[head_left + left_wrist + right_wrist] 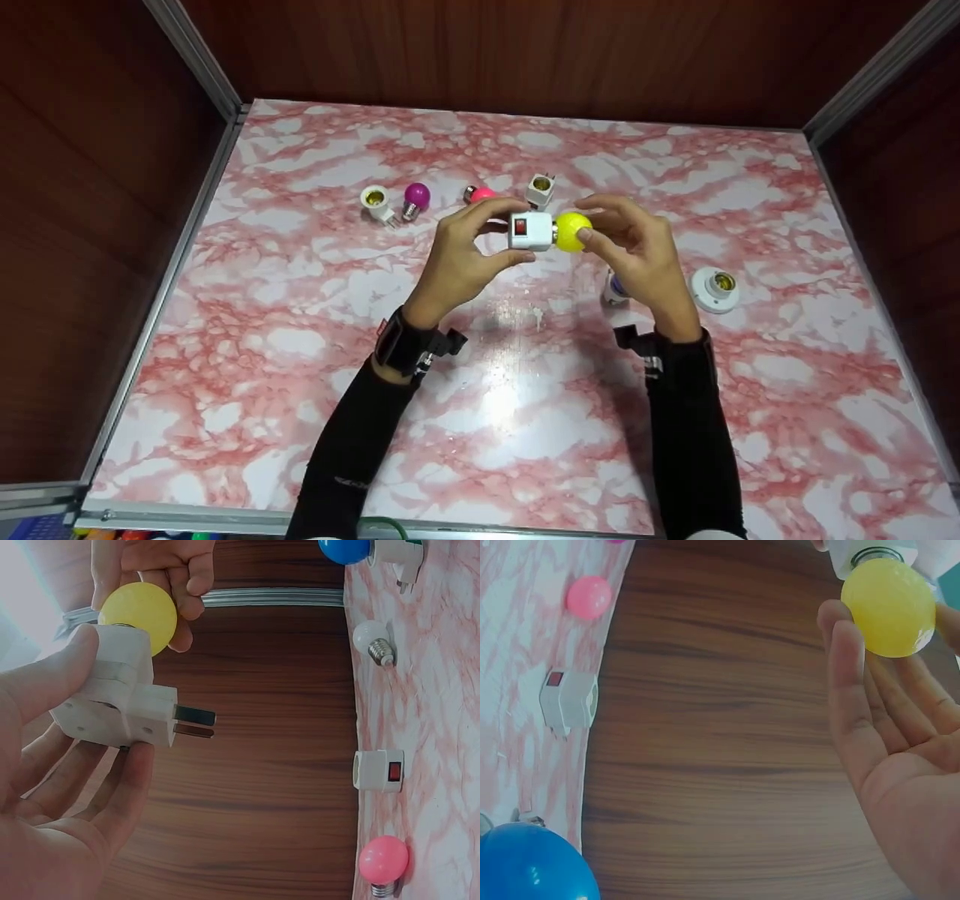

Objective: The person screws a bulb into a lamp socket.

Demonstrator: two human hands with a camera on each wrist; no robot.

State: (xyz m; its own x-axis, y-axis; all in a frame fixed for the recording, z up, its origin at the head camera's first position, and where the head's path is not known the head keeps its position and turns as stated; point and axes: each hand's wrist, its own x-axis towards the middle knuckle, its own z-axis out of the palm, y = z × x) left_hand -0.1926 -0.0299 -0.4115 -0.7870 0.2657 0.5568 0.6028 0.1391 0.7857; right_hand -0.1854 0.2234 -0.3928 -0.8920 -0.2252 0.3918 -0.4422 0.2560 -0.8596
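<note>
My left hand (459,262) grips a white plug-in lamp socket (535,234) with a red switch, thumb on one side and fingers on the other. Two flat plug prongs stick out of it in the left wrist view. The right hand (646,251) pinches a yellow light bulb (572,231) between thumb and fingers. The bulb's base points into the socket's mouth, and a little metal thread shows between them in the head view. How deep the base sits is hidden. Both things are held up above the table.
On the marbled table (285,420) lie a white socket (374,198), a purple bulb (417,196), a pink bulb (483,194) and another switched socket (540,189). A round-based socket (716,290) stands at right. The left wrist view shows a white bulb (369,637) and a blue bulb (345,549).
</note>
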